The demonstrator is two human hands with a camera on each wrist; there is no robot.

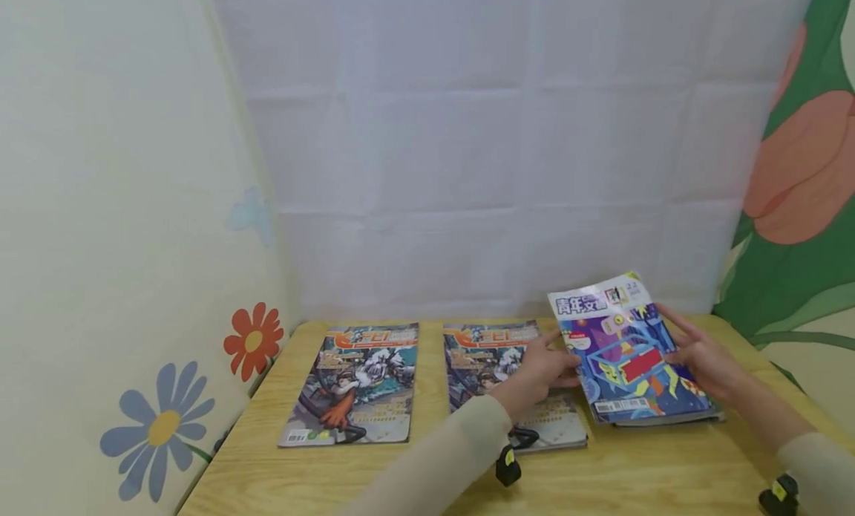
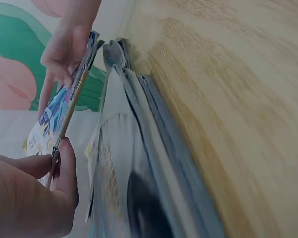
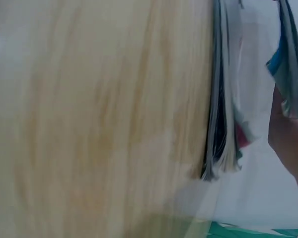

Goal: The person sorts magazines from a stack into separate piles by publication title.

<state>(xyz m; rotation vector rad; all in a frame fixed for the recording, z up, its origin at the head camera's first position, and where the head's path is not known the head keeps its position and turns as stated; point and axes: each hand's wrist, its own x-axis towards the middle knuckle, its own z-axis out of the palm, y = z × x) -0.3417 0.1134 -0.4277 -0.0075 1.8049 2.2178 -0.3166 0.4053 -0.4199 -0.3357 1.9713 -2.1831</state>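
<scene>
A purple-and-blue magazine [image 1: 628,353] with a white title band is held tilted at the right of the table. My left hand [image 1: 542,364] pinches its left edge between thumb and fingers, as the left wrist view shows at the magazine's spine [image 2: 73,101]. On the opposite edge my right hand [image 1: 708,364] grips with the thumb on the cover and fingers behind. Below the raised magazine lie more magazines [image 1: 716,414], mostly hidden by it. In the right wrist view, their layered page edges [image 3: 221,99] show apart from the held one [image 3: 289,64].
A middle stack of magazines [image 1: 467,360] with a dark illustrated cover lies partly under my left forearm. A matching magazine [image 1: 361,390] lies at the left of the wooden table [image 1: 300,479]. A white cloth [image 1: 427,167] hangs behind; painted walls flank both sides.
</scene>
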